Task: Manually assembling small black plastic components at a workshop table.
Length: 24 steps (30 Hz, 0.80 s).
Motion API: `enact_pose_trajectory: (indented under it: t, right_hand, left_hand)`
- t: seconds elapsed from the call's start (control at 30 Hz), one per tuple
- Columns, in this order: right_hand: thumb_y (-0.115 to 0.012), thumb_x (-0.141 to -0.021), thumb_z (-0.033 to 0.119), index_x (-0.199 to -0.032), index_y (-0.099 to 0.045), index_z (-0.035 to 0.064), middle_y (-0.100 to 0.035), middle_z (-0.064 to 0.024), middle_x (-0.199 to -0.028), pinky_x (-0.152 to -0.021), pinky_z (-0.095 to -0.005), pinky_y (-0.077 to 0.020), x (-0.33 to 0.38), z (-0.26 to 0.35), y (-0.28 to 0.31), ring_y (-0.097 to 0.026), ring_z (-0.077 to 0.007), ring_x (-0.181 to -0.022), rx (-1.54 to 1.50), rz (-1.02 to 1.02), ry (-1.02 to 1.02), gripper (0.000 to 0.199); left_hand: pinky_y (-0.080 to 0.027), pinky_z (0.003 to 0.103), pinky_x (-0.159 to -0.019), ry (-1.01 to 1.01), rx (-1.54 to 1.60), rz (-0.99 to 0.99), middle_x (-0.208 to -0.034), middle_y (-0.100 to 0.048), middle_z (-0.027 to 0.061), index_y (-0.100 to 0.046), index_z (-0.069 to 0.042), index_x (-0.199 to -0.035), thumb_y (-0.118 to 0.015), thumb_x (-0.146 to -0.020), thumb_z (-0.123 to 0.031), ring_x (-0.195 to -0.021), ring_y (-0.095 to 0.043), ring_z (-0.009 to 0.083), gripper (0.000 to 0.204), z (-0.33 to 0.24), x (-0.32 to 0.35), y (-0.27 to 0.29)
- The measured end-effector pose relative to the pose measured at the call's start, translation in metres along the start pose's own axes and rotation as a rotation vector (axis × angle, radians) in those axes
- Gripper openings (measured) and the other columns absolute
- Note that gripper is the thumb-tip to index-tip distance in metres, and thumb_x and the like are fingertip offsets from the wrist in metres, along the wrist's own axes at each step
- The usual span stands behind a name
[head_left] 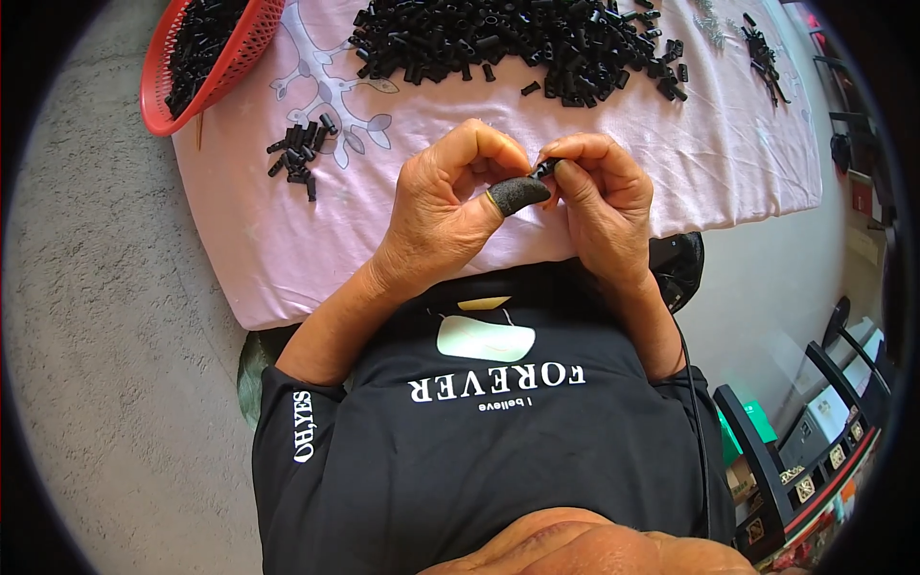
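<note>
In front of my body, near the table's front edge, both hands meet at a small black tubular part. My right hand pinches it between thumb and forefinger. At the part's left end, my left hand is closed with thumb and forefinger against it. A black finger cot with a yellow rim covers my left thumb. Fingertips hide much of the part, so its exact shape and whether it is one piece or two cannot be made out.
A large pile of black tubular parts lies at the table's far side. A smaller group of them sits left of my hands. At far left stands a red basket of black pieces. Thin dark pieces lie far right on the pink cloth.
</note>
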State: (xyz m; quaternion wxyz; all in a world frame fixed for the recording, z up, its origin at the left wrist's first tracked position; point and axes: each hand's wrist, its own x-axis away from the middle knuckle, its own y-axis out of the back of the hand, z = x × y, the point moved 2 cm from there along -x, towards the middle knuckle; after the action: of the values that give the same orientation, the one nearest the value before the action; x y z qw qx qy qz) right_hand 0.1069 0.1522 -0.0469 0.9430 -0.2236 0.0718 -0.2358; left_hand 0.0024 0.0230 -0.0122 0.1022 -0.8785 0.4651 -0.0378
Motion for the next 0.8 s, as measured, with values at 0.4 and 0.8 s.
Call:
enact_pose_trajectory:
  t: [0.4,0.8]
  right_hand:
    - [-0.060,-0.097,0.001,-0.111,-0.063,-0.0034,-0.067,-0.0059,-0.086,-0.071,-0.0212,-0.0522,0.000,-0.001,0.001,-0.063,-0.0087,-0.077,-0.009,0.020,0.003,0.015]
    - [-0.061,-0.095,-0.002,-0.116,-0.061,-0.0026,-0.065,-0.0055,-0.090,-0.068,-0.0199,-0.0495,0.002,0.003,0.000,-0.060,-0.0068,-0.074,-0.010,0.030,-0.092,0.022]
  left_hand:
    - [-0.052,0.028,-0.069,-0.246,-0.427,-0.042,-0.085,-0.066,0.0096,-0.063,0.001,-0.089,-0.072,-0.075,0.009,-0.076,-0.066,0.0174,0.018,-0.007,-0.003,0.002]
    - [-0.052,0.033,-0.068,-0.299,-0.700,0.051,-0.092,-0.063,0.0095,-0.062,-0.002,-0.095,-0.073,-0.068,0.008,-0.079,-0.064,0.0240,0.031,-0.024,-0.013,0.002]
